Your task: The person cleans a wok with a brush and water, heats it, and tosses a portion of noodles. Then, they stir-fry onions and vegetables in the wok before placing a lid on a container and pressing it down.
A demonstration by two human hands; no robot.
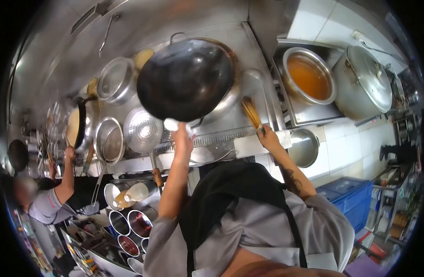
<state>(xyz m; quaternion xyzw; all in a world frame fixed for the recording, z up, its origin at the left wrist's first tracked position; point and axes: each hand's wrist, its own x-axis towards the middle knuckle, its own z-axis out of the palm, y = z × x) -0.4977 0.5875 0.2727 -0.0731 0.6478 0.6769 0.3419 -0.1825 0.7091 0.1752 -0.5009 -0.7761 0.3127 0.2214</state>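
A large dark wok (186, 78) is tilted up over the steel range. At its near rim my left hand (182, 137) is closed round the handle, with a white cloth (171, 124) between the palm and the metal. My right hand (267, 137) grips a bamboo wok brush (251, 111) by its lower end, its bristles pointing away from me. The brush is apart from the wok, to its right. A perforated skimmer (143, 130) with a wooden handle lies left of my left hand.
A pot of orange-brown liquid (309, 76) and a big lidded pot (365, 83) stand at the right. Left are a metal strainer (109, 141) and a steel pot (114, 79). A co-worker (50, 198) handles another pan (76, 124). Seasoning containers (140, 224) stand below left.
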